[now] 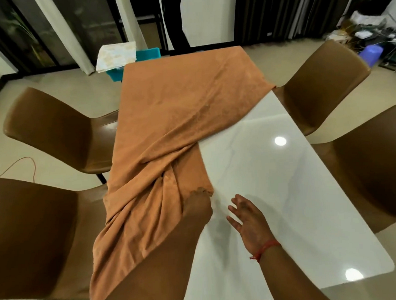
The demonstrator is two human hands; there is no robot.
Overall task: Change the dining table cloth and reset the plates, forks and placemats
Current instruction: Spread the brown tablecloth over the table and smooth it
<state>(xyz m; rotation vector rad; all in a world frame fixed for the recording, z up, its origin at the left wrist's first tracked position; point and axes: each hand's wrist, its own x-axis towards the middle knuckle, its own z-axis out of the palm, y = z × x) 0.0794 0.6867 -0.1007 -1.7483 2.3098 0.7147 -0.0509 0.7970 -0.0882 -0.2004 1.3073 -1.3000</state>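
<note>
An orange tablecloth (179, 109) lies partly spread over the white glossy dining table (273, 180). It covers the far end and the left side, bunched in twisted folds near me, while the right near half of the tabletop is bare. My left hand (198, 204) pinches the cloth's loose edge at the folds. My right hand (247, 218) hovers open just right of it above the bare tabletop, fingers spread, a red string around its wrist. No plates, forks or placemats are on the table.
Four brown chairs flank the table: two on the left (55, 131) (30, 236), two on the right (321, 81) (379, 164). Beyond the far left corner a patterned folded cloth (117, 56) lies on a teal stool (147, 55). A person's legs (175, 26) stand behind the table.
</note>
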